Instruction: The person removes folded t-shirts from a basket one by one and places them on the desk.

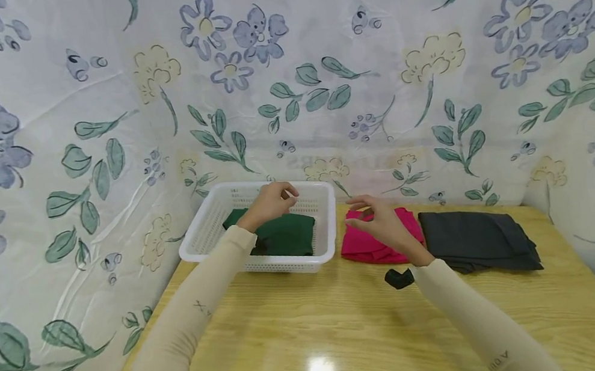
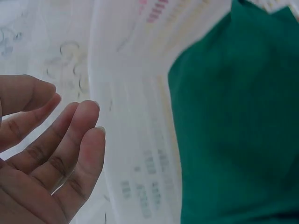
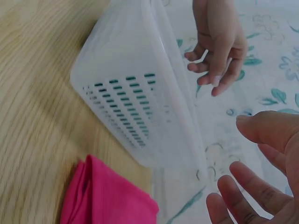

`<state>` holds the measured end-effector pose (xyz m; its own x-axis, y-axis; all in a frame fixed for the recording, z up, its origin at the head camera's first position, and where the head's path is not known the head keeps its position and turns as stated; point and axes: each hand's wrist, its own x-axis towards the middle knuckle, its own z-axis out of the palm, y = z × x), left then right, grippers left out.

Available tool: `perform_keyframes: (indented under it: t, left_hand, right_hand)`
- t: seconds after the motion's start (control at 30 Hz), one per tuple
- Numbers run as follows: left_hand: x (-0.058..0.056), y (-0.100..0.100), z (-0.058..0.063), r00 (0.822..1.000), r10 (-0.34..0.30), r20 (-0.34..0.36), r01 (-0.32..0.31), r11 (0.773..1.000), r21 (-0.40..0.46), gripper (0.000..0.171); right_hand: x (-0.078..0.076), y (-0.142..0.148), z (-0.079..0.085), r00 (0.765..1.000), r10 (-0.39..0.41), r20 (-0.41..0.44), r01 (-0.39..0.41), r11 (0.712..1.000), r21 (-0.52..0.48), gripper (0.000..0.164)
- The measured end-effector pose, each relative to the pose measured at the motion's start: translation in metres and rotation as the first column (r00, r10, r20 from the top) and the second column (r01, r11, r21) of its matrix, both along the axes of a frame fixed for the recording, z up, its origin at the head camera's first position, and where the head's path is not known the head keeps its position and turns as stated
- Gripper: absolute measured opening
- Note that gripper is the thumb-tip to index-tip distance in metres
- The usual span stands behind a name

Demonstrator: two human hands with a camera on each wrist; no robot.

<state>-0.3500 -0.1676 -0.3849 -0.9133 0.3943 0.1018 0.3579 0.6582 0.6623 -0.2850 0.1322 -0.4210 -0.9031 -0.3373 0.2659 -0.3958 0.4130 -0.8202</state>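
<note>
A folded dark green cloth [image 1: 286, 235] lies inside a white plastic basket [image 1: 323, 207] with slotted walls. My left hand [image 1: 269, 203] hovers over the basket, its fingers loosely bent and nothing between them. In the left wrist view the green cloth [image 2: 233, 130] fills the right side, apart from the fingers. Just right of the basket, a folded bright pink cloth [image 1: 363, 245] lies on the table. Above it is my right hand [image 1: 383, 222], thumb and fingers spread with a gap, holding nothing. The right wrist view has the pink cloth [image 3: 112, 196] below the basket's side.
A folded dark grey cloth [image 1: 477, 239] lies right of the pink one on the wooden table [image 1: 312, 323]. Floral fabric [image 1: 323, 116] hangs behind and at both sides. A small black object [image 1: 398, 278] shows by the right wrist.
</note>
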Motion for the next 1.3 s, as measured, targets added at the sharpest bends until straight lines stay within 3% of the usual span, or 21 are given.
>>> perform_keyframes:
  t: [0.17, 0.37, 0.53, 0.73, 0.97, 1.3]
  left_hand:
    - [-0.005, -0.02, 0.001, 0.999, 0.045, -0.024, -0.045, 0.999, -0.018, 0.026]
    - [-0.009, -0.042, -0.002, 0.991, 0.121, 0.058, -0.121, 0.993, 0.008, 0.028]
    - [-0.009, -0.056, -0.004, 0.982, 0.168, 0.086, -0.166, 0.986, -0.031, 0.03]
    - [-0.008, -0.071, -0.006, 0.98, 0.19, 0.054, -0.185, 0.978, -0.095, 0.028]
    - [-0.01, -0.083, -0.008, 0.975, 0.219, 0.044, -0.211, 0.968, -0.135, 0.027]
    - [-0.012, -0.096, -0.012, 0.959, 0.271, 0.077, -0.251, 0.947, -0.201, 0.034]
  right_hand:
    - [-0.002, -0.021, 0.003, 1.0, 0.027, 0.01, -0.027, 1.0, -0.015, 0.048]
    - [-0.004, -0.048, 0.006, 0.998, 0.066, 0.012, -0.066, 0.998, 0.0, 0.046]
    - [-0.004, -0.068, 0.006, 0.994, 0.1, 0.038, -0.1, 0.995, 0.014, 0.045]
    - [-0.001, -0.089, 0.005, 0.991, 0.114, 0.066, -0.115, 0.993, 0.007, 0.045]
    - [-0.003, -0.107, 0.004, 0.988, 0.123, 0.091, -0.13, 0.988, 0.08, 0.044]
    - [-0.007, -0.125, -0.002, 0.982, 0.118, 0.145, -0.134, 0.985, 0.104, 0.047]
